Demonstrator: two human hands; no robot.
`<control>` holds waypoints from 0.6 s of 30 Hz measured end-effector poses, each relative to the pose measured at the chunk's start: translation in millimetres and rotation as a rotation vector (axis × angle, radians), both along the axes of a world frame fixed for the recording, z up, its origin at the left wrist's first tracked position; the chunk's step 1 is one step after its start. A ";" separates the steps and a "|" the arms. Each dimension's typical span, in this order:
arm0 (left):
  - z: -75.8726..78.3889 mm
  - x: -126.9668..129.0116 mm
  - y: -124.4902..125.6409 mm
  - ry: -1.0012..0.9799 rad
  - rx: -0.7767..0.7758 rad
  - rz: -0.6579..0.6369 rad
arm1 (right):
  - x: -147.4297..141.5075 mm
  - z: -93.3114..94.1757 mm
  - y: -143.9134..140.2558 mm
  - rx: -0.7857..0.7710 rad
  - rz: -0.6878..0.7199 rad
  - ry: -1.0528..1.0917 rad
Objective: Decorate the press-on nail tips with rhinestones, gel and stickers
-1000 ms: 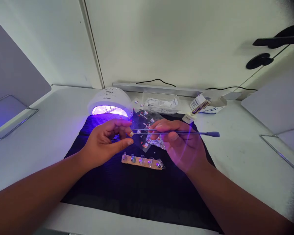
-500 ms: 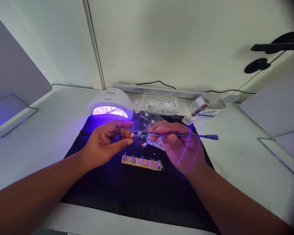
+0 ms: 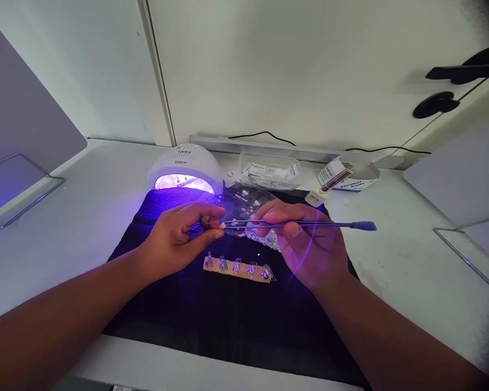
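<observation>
still, right hand (image 3: pixel 309 244) pinches the tool (image 3: pixel 301 224).

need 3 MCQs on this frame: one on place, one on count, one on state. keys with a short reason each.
1. Where does the tan strip holding small clear nail tips lie?
A. on the black mat
B. on top of the lamp
C. in the clear tray at the wall

2. How many hands grip the thin dark stick tool with a blue-grey end?
A. none
B. one
C. two

3. What state is the white dome-shaped nail lamp in?
A. dark
C. tipped on its side
B. lit, glowing violet

Key: 1 A, the strip rests on the black mat just nearer the camera than both hands. 2 B, only the right hand holds the tool; the left hand pinches a small pale piece at the tool's tip. 3 B, violet light shines from the lamp's opening and it sits upright.
</observation>
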State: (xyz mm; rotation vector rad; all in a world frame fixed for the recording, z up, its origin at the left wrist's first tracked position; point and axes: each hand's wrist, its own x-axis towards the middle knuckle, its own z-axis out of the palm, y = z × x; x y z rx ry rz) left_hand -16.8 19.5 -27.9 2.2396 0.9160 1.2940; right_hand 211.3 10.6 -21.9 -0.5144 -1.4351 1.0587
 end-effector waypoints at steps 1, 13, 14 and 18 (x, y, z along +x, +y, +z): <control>0.1 0.2 0.2 0.010 0.017 0.002 | -0.1 -0.4 0.3 0.013 -0.009 -0.002; 7.3 2.5 -0.9 0.071 0.182 0.028 | 0.3 -2.3 2.3 0.084 -0.046 0.001; 7.8 2.5 -1.1 0.072 0.190 0.024 | 0.5 -2.2 2.3 0.083 -0.042 0.000; 7.9 2.3 -0.9 0.088 0.202 0.021 | 1.3 -2.1 2.5 0.096 -0.030 -0.012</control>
